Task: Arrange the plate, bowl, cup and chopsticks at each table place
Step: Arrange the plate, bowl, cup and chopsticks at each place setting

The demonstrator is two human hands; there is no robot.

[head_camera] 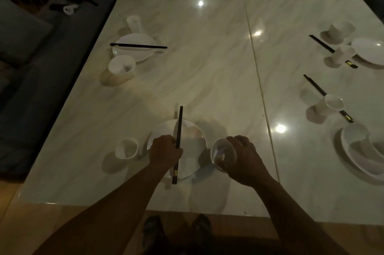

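My left hand (165, 151) has its fingers curled round a pair of black chopsticks (180, 121), gripping them below the middle. Their long axis runs near to far, tips pointing away from me, and they cross the left half of the white plate (193, 136). The gold-banded near ends stick out past its near rim.

My right hand (245, 157) is wrapped round a round white vessel (223, 156) — cup or bowl, I cannot tell from this angle. It is tipped with its mouth toward me, just beside the plate's right rim and seemingly lifted off the bench (207, 80). A small bowl (126, 147) stands just left of the plate.

I judge the next move turns on the chopsticks: at the left-hand place (134, 47) the pair lies left to right across the plate, so mine would need a quarter turn. The vessel wants bare bench near the plate, and nothing stands in its way there. The places along the right side are well apart from both hands.
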